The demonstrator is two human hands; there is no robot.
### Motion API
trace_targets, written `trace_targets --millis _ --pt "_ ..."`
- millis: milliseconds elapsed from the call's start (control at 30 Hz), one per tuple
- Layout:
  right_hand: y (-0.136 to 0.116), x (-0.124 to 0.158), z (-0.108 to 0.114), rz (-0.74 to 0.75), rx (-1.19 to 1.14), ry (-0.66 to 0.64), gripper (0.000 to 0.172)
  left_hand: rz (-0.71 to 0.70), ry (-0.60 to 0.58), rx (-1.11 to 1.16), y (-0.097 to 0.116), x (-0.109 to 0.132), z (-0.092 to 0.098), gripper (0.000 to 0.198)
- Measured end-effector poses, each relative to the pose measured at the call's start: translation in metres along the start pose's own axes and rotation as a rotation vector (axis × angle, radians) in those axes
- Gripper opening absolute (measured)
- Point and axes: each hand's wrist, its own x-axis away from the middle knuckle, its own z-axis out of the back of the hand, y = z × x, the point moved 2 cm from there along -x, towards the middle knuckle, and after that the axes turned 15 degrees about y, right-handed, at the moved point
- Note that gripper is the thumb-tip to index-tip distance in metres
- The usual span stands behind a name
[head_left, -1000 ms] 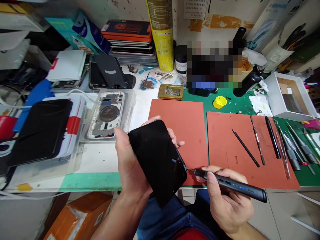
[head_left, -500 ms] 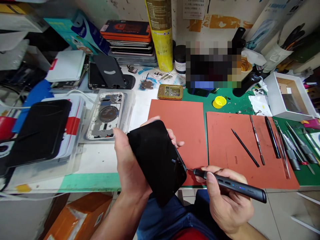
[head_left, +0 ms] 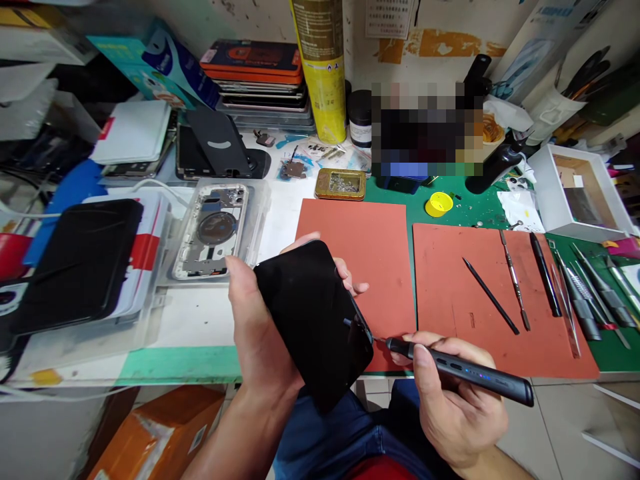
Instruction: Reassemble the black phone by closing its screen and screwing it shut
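My left hand (head_left: 263,327) is wrapped round a smartphone (head_left: 313,313), its dark screen facing up and its lower end tilted towards my right. The thumb lies along the phone's left edge, and fingertips show past the far edge. In my right hand (head_left: 457,393) is a dark pen-shaped electric screwdriver (head_left: 465,372) with small blue and purple lights along its body. Its thin bit meets the phone's lower edge near the right corner; whether it sits in a screw I cannot tell. Two reddish-brown mats (head_left: 357,233) lie beneath and beyond my hands.
On the right mat lie a thin black stick (head_left: 490,295), a metal spudger (head_left: 514,280) and tweezers (head_left: 566,313). Left stand an opened phone housing (head_left: 213,230) in a clear case and another black phone (head_left: 83,263). A tin (head_left: 340,185) and yellow cap (head_left: 439,204) sit behind.
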Motion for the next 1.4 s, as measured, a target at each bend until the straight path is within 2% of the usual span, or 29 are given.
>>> trace_targets --millis 333,533,933,1267,1400 --pt "0.0003 0.0017 0.0016 0.025 0.058 0.012 0.022 0.0 -0.022 0.024 -0.001 -0.0017 0.0018 0.073" --pt "-0.0015 0.0011 0.0008 -0.015 0.047 0.04 0.019 0.015 0.016 0.002 0.0012 0.0005 -0.0011 0.077" --pt "0.0002 0.0003 0.0019 0.015 0.032 0.006 0.024 -0.02 -0.015 0.017 -0.0008 -0.001 0.0018 0.073" --pt "0.0012 0.0011 0.0025 0.018 -0.004 -0.004 0.033 0.002 0.018 -0.002 0.0004 0.0002 -0.0002 0.077" --pt "0.0009 0.0007 0.0022 0.009 -0.015 -0.004 0.032 -0.002 0.008 -0.003 0.0012 -0.0001 0.0002 0.076"
